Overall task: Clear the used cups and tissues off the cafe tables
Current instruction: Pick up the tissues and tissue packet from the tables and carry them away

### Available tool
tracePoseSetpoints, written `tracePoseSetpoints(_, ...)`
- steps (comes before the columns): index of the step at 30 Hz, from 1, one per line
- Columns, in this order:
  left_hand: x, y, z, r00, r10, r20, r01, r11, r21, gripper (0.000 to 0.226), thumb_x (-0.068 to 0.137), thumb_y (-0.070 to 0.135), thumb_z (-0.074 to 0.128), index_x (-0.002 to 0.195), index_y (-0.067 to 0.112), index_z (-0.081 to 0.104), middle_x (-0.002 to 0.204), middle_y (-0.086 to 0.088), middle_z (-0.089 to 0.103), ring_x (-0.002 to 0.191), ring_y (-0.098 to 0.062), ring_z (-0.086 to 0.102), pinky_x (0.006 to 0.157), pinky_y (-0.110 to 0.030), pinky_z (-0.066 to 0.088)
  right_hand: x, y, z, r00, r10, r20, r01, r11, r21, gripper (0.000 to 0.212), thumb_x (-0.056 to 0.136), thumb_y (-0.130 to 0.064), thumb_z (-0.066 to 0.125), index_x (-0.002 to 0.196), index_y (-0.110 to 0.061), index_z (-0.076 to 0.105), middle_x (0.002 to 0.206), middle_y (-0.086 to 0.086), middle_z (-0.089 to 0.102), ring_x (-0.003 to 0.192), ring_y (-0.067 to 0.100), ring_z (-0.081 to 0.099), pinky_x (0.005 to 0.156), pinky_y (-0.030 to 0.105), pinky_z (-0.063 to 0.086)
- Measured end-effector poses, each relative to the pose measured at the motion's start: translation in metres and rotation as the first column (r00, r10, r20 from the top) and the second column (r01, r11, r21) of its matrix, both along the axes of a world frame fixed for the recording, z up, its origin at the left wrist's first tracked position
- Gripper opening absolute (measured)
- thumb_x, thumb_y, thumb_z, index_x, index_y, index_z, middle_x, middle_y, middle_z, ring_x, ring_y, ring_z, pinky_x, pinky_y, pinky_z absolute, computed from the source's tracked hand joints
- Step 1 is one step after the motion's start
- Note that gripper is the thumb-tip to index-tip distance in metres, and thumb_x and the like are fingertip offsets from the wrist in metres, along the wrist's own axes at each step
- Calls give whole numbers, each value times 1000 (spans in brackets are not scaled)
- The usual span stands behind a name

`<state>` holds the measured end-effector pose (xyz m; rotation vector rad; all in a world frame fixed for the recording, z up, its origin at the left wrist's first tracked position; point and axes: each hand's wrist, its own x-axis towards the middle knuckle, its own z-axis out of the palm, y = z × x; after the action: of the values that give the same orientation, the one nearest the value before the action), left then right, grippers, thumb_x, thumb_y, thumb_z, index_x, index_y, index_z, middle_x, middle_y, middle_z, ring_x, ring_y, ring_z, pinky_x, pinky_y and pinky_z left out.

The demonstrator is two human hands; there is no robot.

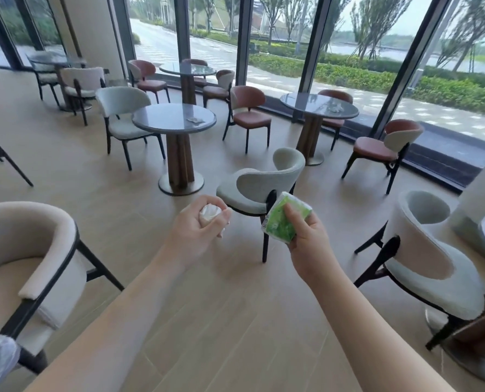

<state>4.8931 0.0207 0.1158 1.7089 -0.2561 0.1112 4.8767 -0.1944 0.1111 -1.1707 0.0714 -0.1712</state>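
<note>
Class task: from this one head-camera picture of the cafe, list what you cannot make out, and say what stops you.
Head view only:
- White wad in the left hand: mostly covered by curled fingers.
- Green packet in the right hand: label too blurred to read.
- Litter on the nearest round table: too small to identify.
- Litter on the right table: too small, lost in reflections.

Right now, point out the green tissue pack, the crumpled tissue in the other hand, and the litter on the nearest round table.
green tissue pack (285, 219): head view, middle of its green wrapper.
crumpled tissue (209, 213): head view, white wad above the curled fingers.
litter (194, 120): head view, middle of the small scrap.
</note>
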Motion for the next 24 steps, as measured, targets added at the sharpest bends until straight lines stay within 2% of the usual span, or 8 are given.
tracePoseSetpoints(2, 24, 2, -3, 999, 36, -7, -36, 999, -24, 27, 74, 61, 68, 84, 36, 65, 70, -3, 67, 61, -14, 57, 55, -26, 40, 29, 1, -7, 1000, 15, -7, -15, 1000, 2, 42, 81, -31, 71, 120, -16, 65, 106, 7, 74, 95, 21, 73, 88, 41, 60)
tracePoseSetpoints(4, 47, 3, -7, 999, 52, -13, -52, 999, -4, 26, 77, 60, 68, 84, 35, 65, 71, -8, 67, 61, -15, 55, 55, -25, 41, 60, 1, -14, 999, 34, -8, -34, 999, 1, 37, 84, -30, 75, 118, -18, 67, 101, 4, 75, 92, 20, 74, 83, 38, 61)
tracePoseSetpoints(6, 76, 2, -14, 999, 37, -14, -36, 998, 42, 18, 87, 50, 71, 87, 33, 65, 71, -10, 67, 60, -17, 51, 52, -22, 39, 92, 0, -21, 998, 55, -9, -55, 998, -7, 34, 85, -29, 73, 117, -19, 67, 98, 2, 76, 90, 20, 75, 79, 35, 60)
tracePoseSetpoints(11, 174, -16, -18, 1000, 31, 3, -31, 999, 26, 12, 95, 30, 72, 87, 26, 65, 69, 4, 65, 60, -12, 54, 53, -16, 40, 186, -19, -34, 998, 64, 5, -64, 997, -34, 28, 85, -31, 72, 111, -22, 72, 104, 3, 76, 96, 21, 74, 89, 45, 57)
tracePoseSetpoints(14, 235, -32, -16, 999, 45, -8, -45, 998, 36, 9, 97, 24, 71, 90, 21, 65, 71, 0, 64, 60, -11, 56, 56, -17, 42, 246, -38, -34, 998, 68, 8, -68, 997, -48, 19, 85, -34, 71, 104, -31, 76, 108, 3, 76, 101, 19, 73, 84, 35, 57)
tracePoseSetpoints(16, 270, -40, -13, 999, 51, -17, -50, 997, 50, 9, 97, 22, 71, 90, 21, 65, 72, -4, 64, 60, -9, 57, 58, -15, 44, 288, -51, -33, 998, 69, -1, -69, 997, -29, 21, 85, -33, 71, 105, -28, 77, 110, 5, 76, 103, 21, 73, 83, 33, 58)
tracePoseSetpoints(20, 330, -45, -3, 995, 99, 8, -99, 991, 90, 12, 94, 35, 73, 86, 31, 65, 69, -10, 63, 57, -9, 53, 55, -16, 41, 363, -61, -26, 997, 79, -12, -78, 997, 5, 36, 85, -34, 73, 117, -16, 70, 116, 13, 74, 111, 30, 70, 103, 51, 50)
tracePoseSetpoints(24, 384, -37, -3, 983, 186, -4, -185, 979, 86, 17, 81, 53, 69, 80, 37, 64, 63, 3, 62, 53, -6, 53, 53, -16, 40, 420, -53, -29, 993, 118, -26, -118, 993, 16, 45, 80, -40, 77, 117, -15, 69, 115, 16, 73, 111, 34, 69, 107, 57, 46)
